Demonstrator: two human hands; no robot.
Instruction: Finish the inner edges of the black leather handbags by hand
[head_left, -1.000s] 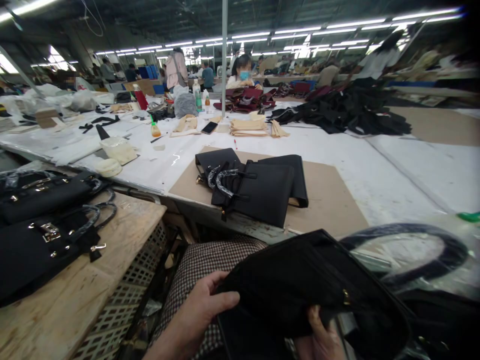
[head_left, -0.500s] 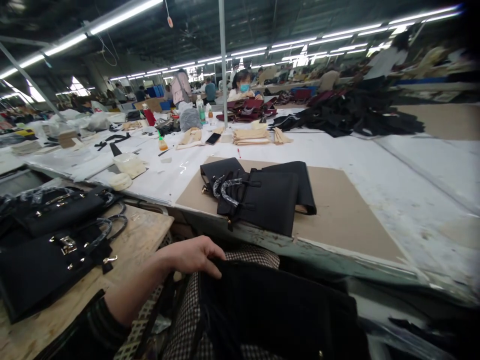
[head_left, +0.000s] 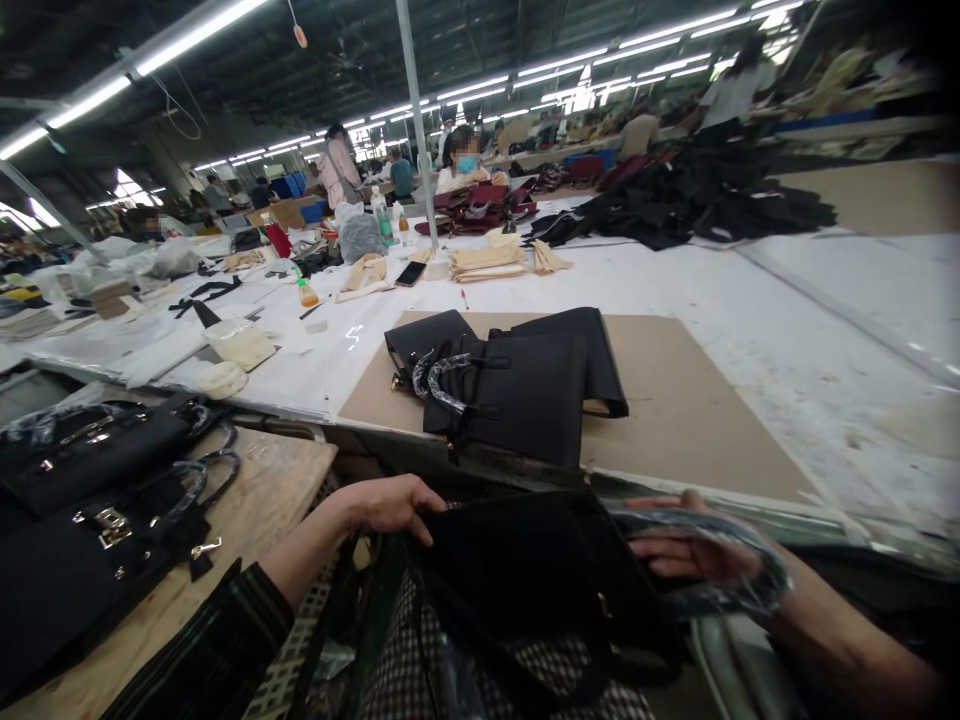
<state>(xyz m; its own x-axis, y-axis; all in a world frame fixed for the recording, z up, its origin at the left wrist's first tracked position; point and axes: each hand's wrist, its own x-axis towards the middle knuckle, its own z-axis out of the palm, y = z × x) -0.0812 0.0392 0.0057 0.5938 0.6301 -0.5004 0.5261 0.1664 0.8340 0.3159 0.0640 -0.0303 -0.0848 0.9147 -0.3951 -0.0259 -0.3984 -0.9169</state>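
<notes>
A black handbag (head_left: 517, 570) lies tilted over my lap, its side toward me dark and its far details hard to make out. My left hand (head_left: 397, 508) pinches the bag's upper left corner between thumb and fingers. At the bag's right side is my right hand (head_left: 694, 555), its fingers stretched out and apart, their tips close to or touching the bag. A plastic-wrapped handle (head_left: 772, 575) loops in front of that hand and wrist. Beyond, more black handbags (head_left: 536, 395) with wrapped handles lie overlapping on a brown board (head_left: 675, 430).
Black bags with metal fittings (head_left: 112, 525) fill a wooden side table (head_left: 289, 465) at left. The white worktable (head_left: 757, 310) bears a phone (head_left: 411, 273), beige pieces (head_left: 487, 263), a glue bottle (head_left: 306, 290) and black material (head_left: 675, 205). A metal pole (head_left: 420, 130) rises from it; people work beyond.
My right hand has come into view at the bag's right side, with the wrapped handle around it. The bag has lifted and turned slightly; my left hand keeps its corner.
</notes>
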